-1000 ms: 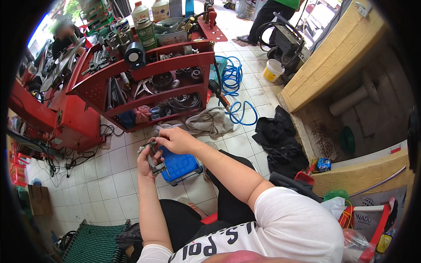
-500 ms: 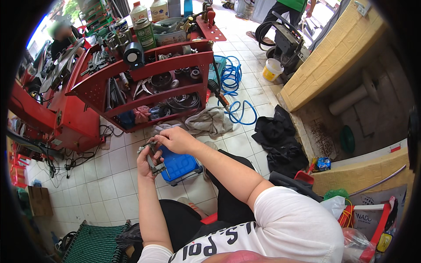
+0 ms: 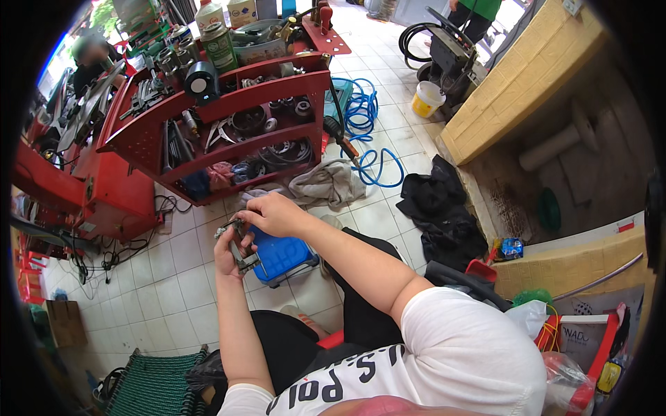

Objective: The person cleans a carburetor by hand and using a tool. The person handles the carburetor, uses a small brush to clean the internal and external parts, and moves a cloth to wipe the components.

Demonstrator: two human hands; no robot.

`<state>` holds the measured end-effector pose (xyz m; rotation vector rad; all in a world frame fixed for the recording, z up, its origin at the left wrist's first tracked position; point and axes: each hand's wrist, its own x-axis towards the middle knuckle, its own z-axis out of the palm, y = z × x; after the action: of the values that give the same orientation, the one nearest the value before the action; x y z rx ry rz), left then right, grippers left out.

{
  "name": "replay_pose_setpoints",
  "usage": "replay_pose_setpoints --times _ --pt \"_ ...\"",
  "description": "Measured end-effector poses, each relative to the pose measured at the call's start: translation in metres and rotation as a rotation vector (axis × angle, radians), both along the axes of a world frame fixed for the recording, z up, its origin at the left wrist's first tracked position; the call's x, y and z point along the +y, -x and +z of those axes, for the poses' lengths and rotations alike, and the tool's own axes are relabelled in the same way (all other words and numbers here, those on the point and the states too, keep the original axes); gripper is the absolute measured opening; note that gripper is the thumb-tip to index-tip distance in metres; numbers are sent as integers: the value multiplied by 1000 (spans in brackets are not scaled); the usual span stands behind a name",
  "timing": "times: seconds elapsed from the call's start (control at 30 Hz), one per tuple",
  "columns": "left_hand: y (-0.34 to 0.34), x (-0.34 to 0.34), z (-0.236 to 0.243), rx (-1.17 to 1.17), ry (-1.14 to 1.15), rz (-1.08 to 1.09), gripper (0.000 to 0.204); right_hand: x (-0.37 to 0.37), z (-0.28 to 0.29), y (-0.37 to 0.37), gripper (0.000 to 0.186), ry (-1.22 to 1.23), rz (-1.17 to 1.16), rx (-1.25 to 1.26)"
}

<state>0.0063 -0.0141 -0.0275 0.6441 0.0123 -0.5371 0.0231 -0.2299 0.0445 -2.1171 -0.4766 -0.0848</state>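
My left hand (image 3: 226,255) is closed around a small grey metal part (image 3: 245,262), with a bracket-like frame and a thin rod sticking out at its lower end. The part's exact kind is too small to make out. At its upper end, the fingers of my right hand (image 3: 272,213) are pinched together against the metal; whether they grip the part itself or a small piece on it is hidden. Below and just right of the part, a blue plastic box or stool (image 3: 286,258) stands on the tiled floor.
Ahead stands a red tool cart (image 3: 229,163) loaded with sockets, cans and metal parts. A grey cloth (image 3: 326,184), a blue hose (image 3: 380,168) and black clothing (image 3: 440,215) lie on the floor. Green woven seating (image 3: 149,385) is at lower left; a white bucket (image 3: 428,99) stands farther off.
The whole view has shifted slightly. Both hands stay at the metal part, with my right fingers at its upper end. In the background, the person in green has moved right.
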Motion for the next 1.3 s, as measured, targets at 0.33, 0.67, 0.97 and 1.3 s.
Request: replay_pose_setpoints --times 0.33,0.67,0.97,1.3 --pt "-2 3 -4 27 66 28 45 0 0 4 29 -141 39 65" --pt "-1 4 -3 46 65 43 46 1 1 4 32 -133 42 61" --pt "0 1 1 59 50 70 47 1 2 4 27 -76 39 117" --pt "-1 -2 -1 -4 49 -7 45 8 -15 1 29 -36 7 3"
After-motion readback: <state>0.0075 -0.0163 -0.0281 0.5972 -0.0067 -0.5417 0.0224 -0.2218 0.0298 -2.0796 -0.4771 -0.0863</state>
